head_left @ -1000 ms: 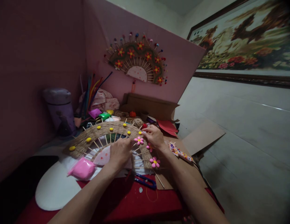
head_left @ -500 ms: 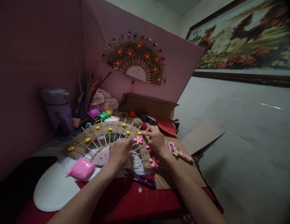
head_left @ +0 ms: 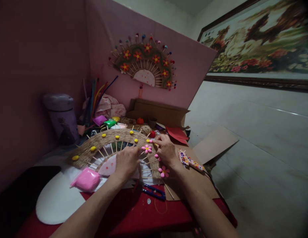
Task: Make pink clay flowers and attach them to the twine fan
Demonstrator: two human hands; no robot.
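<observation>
A fan-shaped piece woven from twine over thin sticks (head_left: 85, 150) lies in front of me, dotted with yellow clay balls (head_left: 117, 137). On its right side are pink clay flowers (head_left: 146, 149) with yellow centres. My left hand (head_left: 128, 161) is closed over the fan's inner sticks; what its fingers hold is hidden. At the right rim my right hand (head_left: 165, 149) stretches its index finger to a small pink petal (head_left: 151, 141) beside a yellow ball, with the other fingers bent. A pink clay packet (head_left: 87, 179) sits left of my left hand.
Blue thread snips (head_left: 154, 192) lie on the red cloth (head_left: 129, 211) near the front. A white foam disc (head_left: 54, 201) is at left, a purple tumbler (head_left: 61, 119) behind it. Cardboard and a glue gun with patterned cover (head_left: 191, 162) are at right. A finished fan (head_left: 144, 66) hangs behind.
My right index fingertip has drawn back slightly to the right, so more of the pink petal beside the yellow ball shows. My left hand stays in place.
</observation>
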